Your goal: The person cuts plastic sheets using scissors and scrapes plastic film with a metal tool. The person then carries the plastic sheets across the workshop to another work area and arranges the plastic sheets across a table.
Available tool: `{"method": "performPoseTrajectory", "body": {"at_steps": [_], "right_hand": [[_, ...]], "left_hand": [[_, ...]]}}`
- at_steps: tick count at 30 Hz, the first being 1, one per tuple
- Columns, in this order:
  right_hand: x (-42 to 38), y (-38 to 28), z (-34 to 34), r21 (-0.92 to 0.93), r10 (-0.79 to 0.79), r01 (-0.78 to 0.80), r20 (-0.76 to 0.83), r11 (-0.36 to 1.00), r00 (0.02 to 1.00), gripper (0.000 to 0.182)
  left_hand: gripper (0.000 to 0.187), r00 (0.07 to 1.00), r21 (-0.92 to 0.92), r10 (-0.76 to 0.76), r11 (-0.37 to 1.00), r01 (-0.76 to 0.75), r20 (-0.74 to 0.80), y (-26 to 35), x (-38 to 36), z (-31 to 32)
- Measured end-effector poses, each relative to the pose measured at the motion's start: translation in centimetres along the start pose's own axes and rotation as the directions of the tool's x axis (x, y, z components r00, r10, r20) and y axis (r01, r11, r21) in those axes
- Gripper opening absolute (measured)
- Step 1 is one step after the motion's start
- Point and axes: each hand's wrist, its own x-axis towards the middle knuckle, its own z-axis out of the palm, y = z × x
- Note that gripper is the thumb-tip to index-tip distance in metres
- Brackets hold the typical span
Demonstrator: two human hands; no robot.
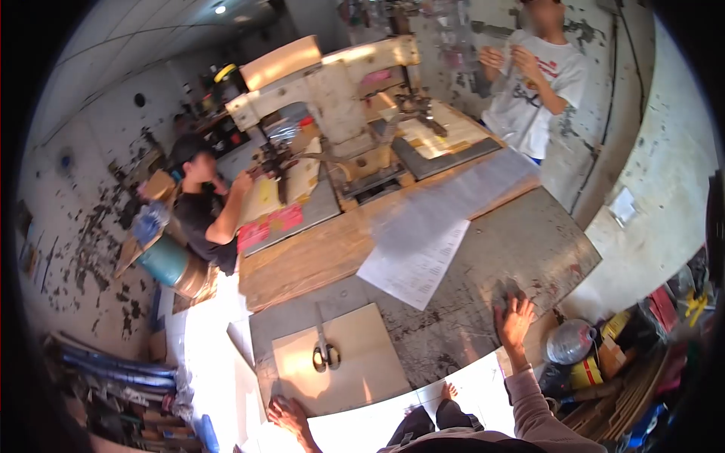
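Note:
My left hand (288, 417) rests at the near left corner of the table, by the edge of a tan cardboard sheet (294, 359). Its fingers lie stretched out and hold nothing. On that sheet lies a pair of scissors (326, 355) with black handles, blades pointing away from me. At the right, my right hand (516, 321) is set on the dark, worn tabletop (491, 264) with its fingers apart. Between the hands and farther back, a white printed paper (419, 264) lies partly under a translucent plastic sheet (445, 200).
Behind the table stands a two-sided machine (343, 106) with wooden work surfaces. One person (200, 204) works at its left side; another person (540, 83) stands at the right with hands raised. A plastic bottle (571, 341) and piled scraps lie at the lower right.

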Motion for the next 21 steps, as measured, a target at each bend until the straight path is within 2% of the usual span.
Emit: {"method": "performPoseTrajectory", "body": {"at_steps": [1, 4, 5, 7, 8, 9, 10, 12, 14, 16, 18, 21], "right_hand": [[-0.2, -0.1, 0.1, 0.029, 0.01, -0.01, 0.002, 1.0, 1.0, 0.042], [-0.1, 0.2, 0.7, 0.065, 0.029, -0.027, -0.031, 0.998, 0.999, 0.04], [-0.1, 0.3, 0.9, 0.058, 0.036, -0.035, -0.025, 0.998, 0.999, 0.04], [-0.3, 0.8, 2.0, -0.008, 0.063, -0.064, -0.031, 0.998, 0.998, 0.041], [-0.1, 0.6, 1.4, 0.024, 0.07, -0.07, 0.007, 0.997, 0.998, 0.04], [0.0, 0.6, 1.5, 0.019, 0.054, -0.053, -0.061, 0.998, 0.997, 0.036], [0.1, 0.7, 2.0, 0.006, 0.03, -0.03, -0.121, 1.0, 0.992, 0.032], [0.0, 1.3, 2.9, -0.002, 0.024, -0.025, -0.179, 1.0, 0.983, 0.032], [0.0, 1.1, 2.0, 0.099, 0.086, -0.077, -0.095, 0.992, 0.992, 0.037], [-0.1, 1.4, 2.4, 0.105, 0.084, -0.071, -0.124, 0.992, 0.989, 0.033], [0.0, 1.8, 3.0, 0.128, 0.068, -0.049, -0.143, 0.991, 0.987, 0.032], [0.1, 1.8, 3.0, 0.12, 0.073, -0.053, -0.165, 0.991, 0.984, 0.028]], "left_hand": [[0.046, 0.999, -0.034, -0.001, 0.999, -0.001, -0.045, -0.7, 0.4, 0.7], [0.048, 0.98, -0.17, -0.183, 0.966, 0.195, 0.083, -1.8, 3.1, 0.4], [0.038, 0.976, -0.188, -0.218, 0.958, 0.217, 0.014, -2.0, 4.0, 0.4], [0.034, 0.96, -0.292, -0.225, 0.918, 0.267, 0.169, -4.5, 6.6, 3.8], [0.034, 0.945, -0.338, -0.216, 0.894, 0.293, 0.247, -4.6, 8.1, 4.4], [0.046, 0.969, -0.237, -0.211, 0.942, 0.237, 0.13, -4.5, 8.2, 5.5], [0.054, 0.949, -0.238, -0.276, 0.921, 0.307, 0.155, -4.5, 8.6, 6.1], [0.06, 0.924, -0.172, -0.314, 0.92, 0.353, 0.219, -4.0, 8.5, 4.7], [0.062, 0.925, -0.086, -0.34, 0.93, 0.358, 0.17, -3.4, 8.5, 4.3], [0.062, 0.963, -0.146, -0.256, 0.953, 0.267, 0.088, -4.7, 8.8, 7.0], [0.06, 0.952, -0.081, -0.305, 0.949, 0.305, 0.015, -4.1, 8.4, 6.6], [0.052, 0.946, -0.093, -0.322, 0.941, 0.325, 0.042, -4.6, 8.6, 7.9]]}}
